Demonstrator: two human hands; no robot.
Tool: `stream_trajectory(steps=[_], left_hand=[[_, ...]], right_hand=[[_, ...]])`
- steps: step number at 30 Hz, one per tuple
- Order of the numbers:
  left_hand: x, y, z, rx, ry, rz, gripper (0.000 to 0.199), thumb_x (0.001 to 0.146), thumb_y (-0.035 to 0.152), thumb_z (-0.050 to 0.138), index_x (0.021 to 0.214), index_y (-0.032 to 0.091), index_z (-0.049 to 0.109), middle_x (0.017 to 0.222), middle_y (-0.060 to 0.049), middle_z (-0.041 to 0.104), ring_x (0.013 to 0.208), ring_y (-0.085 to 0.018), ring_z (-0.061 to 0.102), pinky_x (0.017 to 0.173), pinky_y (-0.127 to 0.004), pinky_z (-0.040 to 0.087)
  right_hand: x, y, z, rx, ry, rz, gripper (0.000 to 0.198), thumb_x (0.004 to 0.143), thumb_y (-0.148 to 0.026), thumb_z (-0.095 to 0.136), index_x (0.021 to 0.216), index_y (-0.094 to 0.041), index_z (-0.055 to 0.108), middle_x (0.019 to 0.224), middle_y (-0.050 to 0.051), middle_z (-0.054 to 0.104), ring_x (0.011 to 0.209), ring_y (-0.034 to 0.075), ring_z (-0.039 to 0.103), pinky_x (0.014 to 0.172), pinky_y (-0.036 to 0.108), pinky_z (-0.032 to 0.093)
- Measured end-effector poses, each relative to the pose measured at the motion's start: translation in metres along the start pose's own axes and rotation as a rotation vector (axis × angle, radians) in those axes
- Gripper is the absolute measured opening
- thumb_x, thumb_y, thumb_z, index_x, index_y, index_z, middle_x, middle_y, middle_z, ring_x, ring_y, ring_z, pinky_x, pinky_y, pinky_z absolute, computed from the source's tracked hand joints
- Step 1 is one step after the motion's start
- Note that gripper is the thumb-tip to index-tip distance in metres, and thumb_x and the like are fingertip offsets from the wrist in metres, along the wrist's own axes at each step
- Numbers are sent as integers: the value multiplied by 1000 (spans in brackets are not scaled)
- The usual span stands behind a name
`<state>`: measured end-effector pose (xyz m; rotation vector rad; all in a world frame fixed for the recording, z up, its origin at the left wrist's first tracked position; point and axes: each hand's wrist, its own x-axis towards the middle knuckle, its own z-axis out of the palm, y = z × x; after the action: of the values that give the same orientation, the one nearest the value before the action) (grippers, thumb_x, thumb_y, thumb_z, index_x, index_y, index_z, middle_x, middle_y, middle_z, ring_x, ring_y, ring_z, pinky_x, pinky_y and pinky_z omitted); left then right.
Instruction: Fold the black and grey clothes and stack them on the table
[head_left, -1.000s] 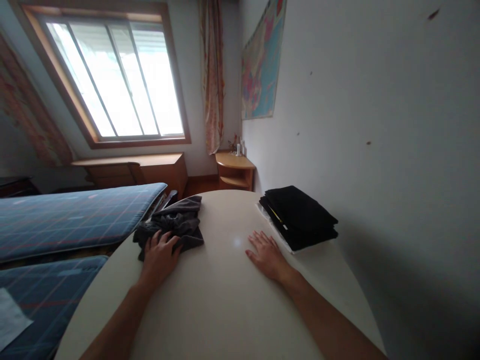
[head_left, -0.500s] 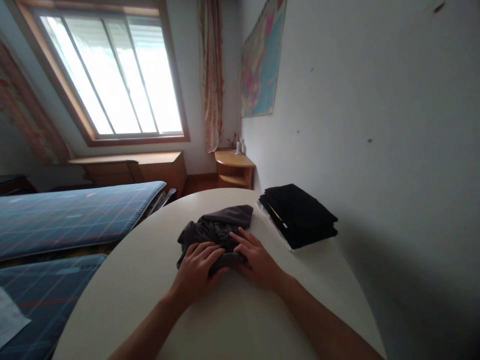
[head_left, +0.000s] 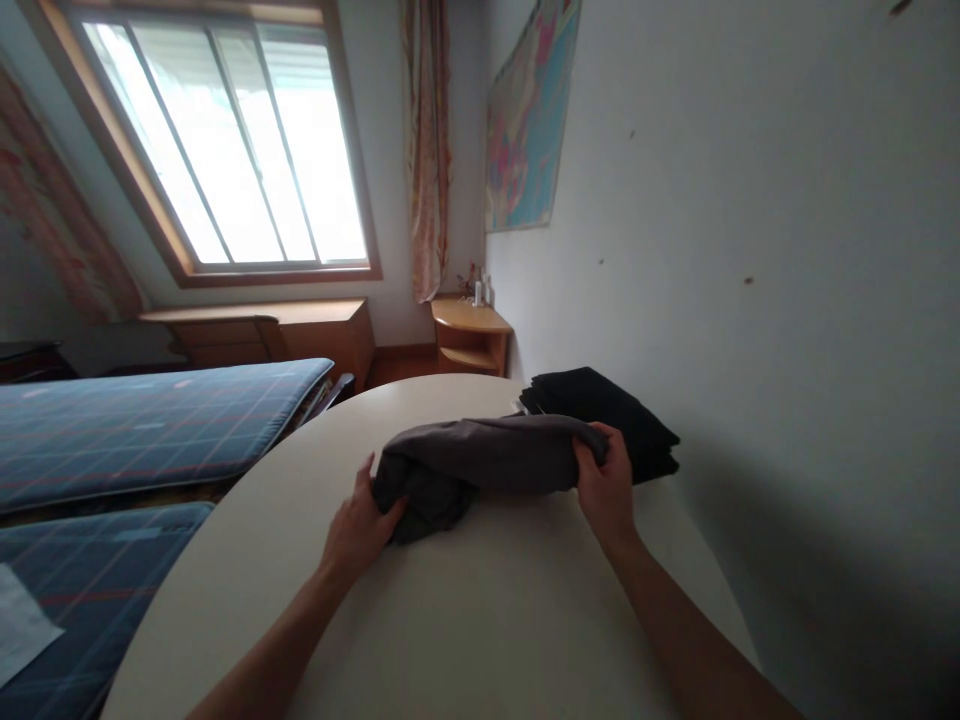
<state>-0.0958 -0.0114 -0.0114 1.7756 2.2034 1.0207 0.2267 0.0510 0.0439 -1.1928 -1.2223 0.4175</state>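
Observation:
A dark grey garment (head_left: 495,455), its exact kind unclear, stretches sideways above and on the white round table (head_left: 480,610). My right hand (head_left: 606,485) grips its right end, fingers and thumb wrapped round the cloth and lifting it a little. At the crumpled left end, my left hand (head_left: 364,525) holds the edge, thumb on the near side and fingers partly hidden behind the fabric. Behind my right hand lies a stack of folded black cloth (head_left: 607,400), partly covered by the grey garment.
To the left of the table are two blue plaid mattresses (head_left: 150,430), with a white sheet of paper (head_left: 22,625) on the nearer one. The wall (head_left: 787,300) runs along the right side. Beyond the table stands a wooden corner shelf (head_left: 471,318).
The bunched garment has been drawn out sideways. My right hand has moved right with one end, while my left hand has shifted slightly left and taken hold of the other.

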Motion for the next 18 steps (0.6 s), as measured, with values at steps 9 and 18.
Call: stream_trajectory(steps=[9,18], left_hand=[[17,-23,-37,-170,413,491,33,79,14,51,109,21,64,116,-9,68,111,-25,62,101,-41,46],[4,-13,-60,-370,-317,477,38,93,38,40,106,18,69,105,-11,72,101,-26,66,92,-36,50]], right_hand=[[-3,0,-13,-43,-388,-312,35,95,-45,43,79,-21,63,80,4,66,78,21,61,76,33,47],[-41,-17,7,-366,-1090,-418,78,75,-46,79,143,-21,51,143,14,54,130,30,51,110,43,39]])
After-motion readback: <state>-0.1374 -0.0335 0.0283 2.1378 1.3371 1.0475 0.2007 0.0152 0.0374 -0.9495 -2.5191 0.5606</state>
